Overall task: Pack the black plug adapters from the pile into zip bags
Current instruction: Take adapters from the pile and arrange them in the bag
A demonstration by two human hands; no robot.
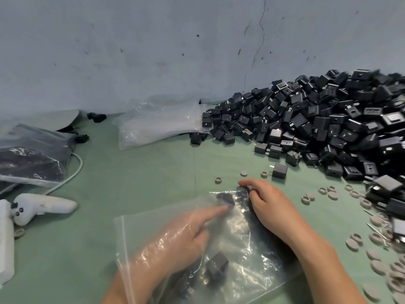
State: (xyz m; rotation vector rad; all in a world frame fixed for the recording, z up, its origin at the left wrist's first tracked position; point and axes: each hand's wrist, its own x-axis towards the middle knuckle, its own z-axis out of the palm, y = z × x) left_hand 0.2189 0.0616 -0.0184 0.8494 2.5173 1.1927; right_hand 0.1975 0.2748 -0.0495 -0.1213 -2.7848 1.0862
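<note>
A clear zip bag (252,249) lies on the green table in front of me. My left hand (186,235) is inside it, seen through the plastic, with its index finger stretched out to a black plug adapter (225,199) at the bag's far end. Another adapter (217,265) lies in the bag near my wrist. My right hand (266,205) rests on the bag's far right corner, its fingers pinched on the plastic there. The big pile of black plug adapters (317,128) fills the back right against the wall.
A stack of empty zip bags (157,123) lies beside the pile. Filled bags (32,159) sit far left, with a white controller (43,207) and white cable (73,172). Several grey rings (372,251) are scattered at the right. One loose adapter (279,170) stands beyond my right hand.
</note>
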